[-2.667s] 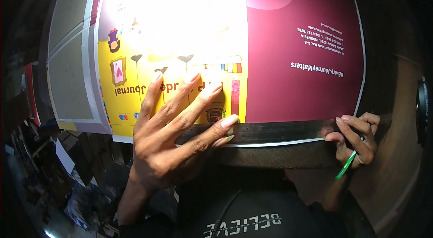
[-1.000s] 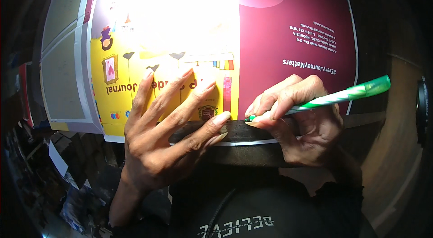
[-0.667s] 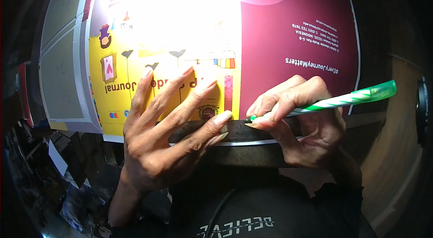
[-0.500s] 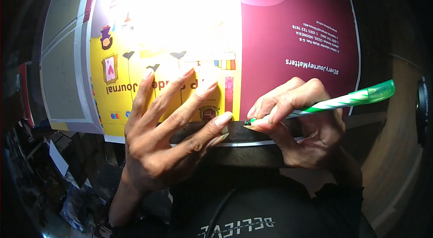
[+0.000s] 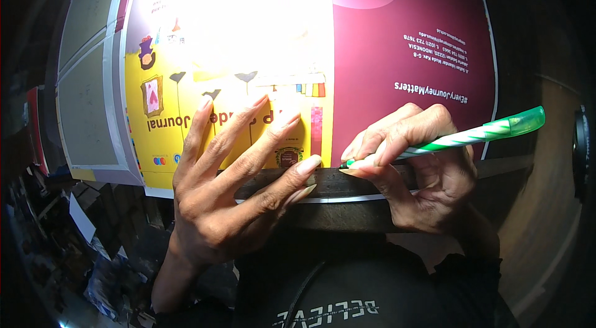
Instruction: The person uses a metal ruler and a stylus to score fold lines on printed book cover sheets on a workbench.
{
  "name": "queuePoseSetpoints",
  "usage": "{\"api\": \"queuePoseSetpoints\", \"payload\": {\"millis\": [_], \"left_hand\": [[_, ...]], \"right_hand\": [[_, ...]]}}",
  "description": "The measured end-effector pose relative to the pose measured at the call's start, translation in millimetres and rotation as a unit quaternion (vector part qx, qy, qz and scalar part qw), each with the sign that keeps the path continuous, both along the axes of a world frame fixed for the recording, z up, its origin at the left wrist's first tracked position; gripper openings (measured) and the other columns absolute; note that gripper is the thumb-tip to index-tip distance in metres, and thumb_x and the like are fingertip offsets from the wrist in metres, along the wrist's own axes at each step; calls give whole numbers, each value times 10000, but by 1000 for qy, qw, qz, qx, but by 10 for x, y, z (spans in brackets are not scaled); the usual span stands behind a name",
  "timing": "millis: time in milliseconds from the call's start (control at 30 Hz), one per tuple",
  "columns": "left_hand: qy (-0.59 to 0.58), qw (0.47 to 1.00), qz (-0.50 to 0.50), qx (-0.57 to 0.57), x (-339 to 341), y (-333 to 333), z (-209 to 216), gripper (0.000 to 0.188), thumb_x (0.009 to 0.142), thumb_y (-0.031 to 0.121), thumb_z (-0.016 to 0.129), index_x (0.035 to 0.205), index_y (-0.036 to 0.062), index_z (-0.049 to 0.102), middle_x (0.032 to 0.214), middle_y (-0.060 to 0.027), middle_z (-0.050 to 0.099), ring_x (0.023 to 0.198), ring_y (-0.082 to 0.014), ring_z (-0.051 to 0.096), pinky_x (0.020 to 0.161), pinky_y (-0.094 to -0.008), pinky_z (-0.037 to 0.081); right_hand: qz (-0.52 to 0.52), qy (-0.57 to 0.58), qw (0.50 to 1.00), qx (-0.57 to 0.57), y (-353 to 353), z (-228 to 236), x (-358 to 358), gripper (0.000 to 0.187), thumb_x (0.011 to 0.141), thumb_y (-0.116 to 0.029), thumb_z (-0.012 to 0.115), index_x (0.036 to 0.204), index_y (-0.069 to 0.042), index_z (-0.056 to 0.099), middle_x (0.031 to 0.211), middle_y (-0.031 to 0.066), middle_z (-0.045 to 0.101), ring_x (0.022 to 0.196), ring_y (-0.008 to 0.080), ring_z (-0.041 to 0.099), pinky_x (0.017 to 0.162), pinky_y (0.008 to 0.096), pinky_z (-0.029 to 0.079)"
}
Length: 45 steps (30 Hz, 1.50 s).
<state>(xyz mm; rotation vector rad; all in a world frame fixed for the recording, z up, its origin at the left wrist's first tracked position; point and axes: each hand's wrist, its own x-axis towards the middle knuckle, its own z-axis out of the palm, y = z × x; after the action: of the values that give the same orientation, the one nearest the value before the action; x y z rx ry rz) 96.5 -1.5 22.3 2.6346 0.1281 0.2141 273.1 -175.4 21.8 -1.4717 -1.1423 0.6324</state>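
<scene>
A large printed sheet (image 5: 397, 30), yellow on its left part and maroon on its right, lies upside down before me. Along its near edge runs a dark ruler (image 5: 335, 184). My left hand (image 5: 233, 185) is flat with fingers spread, the fingertips on the yellow print and the thumb on the ruler. Pinched in my right hand (image 5: 422, 169) is a green-and-white striped pen (image 5: 462, 140) with a translucent green end. The pen slants up to the right, and its tip rests at the ruler's far edge, just right of the yellow-maroon border.
Grey boards with pale borders (image 5: 87, 98) lie left of the sheet. Strong light washes out the sheet's far middle. Scraps and papers (image 5: 105, 266) clutter the lower left. A dark round object (image 5: 581, 154) stands at the right rim.
The pen and my right hand have shifted very slightly, with the pen's tip a touch higher and its far end tipped up a little. My left hand stays nearly still.
</scene>
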Motion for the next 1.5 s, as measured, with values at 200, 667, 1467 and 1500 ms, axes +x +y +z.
{"api": "queuePoseSetpoints", "payload": {"millis": [200, 667, 1467, 1500], "left_hand": [[2, 1000, 7, 1, 3, -5, 16, 302, 770, 313, 822, 1070, 299, 785, 1288, -112, 681, 1297, -386, 565, 1151, -611, 313], [-34, 999, -22, -37, -16, 38, -65, 374, 833, 256, 789, 1203, 285, 736, 1367, -76, 638, 1336, -349, 540, 1180, -598, 257], [181, 981, 71, -6, 472, 666, 61, 867, 912, 658, 552, 1544, 97, 358, 1559, -296, 306, 1470, -457, 223, 1207, -559, 147], [151, 988, 14, 8, 492, 863, -16, 873, 887, 627, 623, 1525, 79, 387, 1532, -254, 374, 1411, -456, 299, 1181, -556, 203]], "right_hand": [[0, -14, 1000, 16, 13, -10, -19, 194, 835, 130, 710, 959, 49, 584, 916, 122, 578, 835, 215, 663, 758, 348, 613], [-68, 74, 995, -13, -37, 108, -20, 204, 830, 141, 646, 967, 3, 582, 901, 145, 649, 848, 239, 686, 760, 361, 590], [-317, -248, 893, -203, -2416, 840, 1251, 218, 959, -120, 673, 774, -34, 596, 715, -10, 584, 675, 63, 536, 640, 238, 437], [-358, -147, 899, -205, -2236, 773, 1338, 285, 964, -217, 688, 769, -36, 586, 718, -28, 568, 686, 59, 512, 625, 245, 399]]}}
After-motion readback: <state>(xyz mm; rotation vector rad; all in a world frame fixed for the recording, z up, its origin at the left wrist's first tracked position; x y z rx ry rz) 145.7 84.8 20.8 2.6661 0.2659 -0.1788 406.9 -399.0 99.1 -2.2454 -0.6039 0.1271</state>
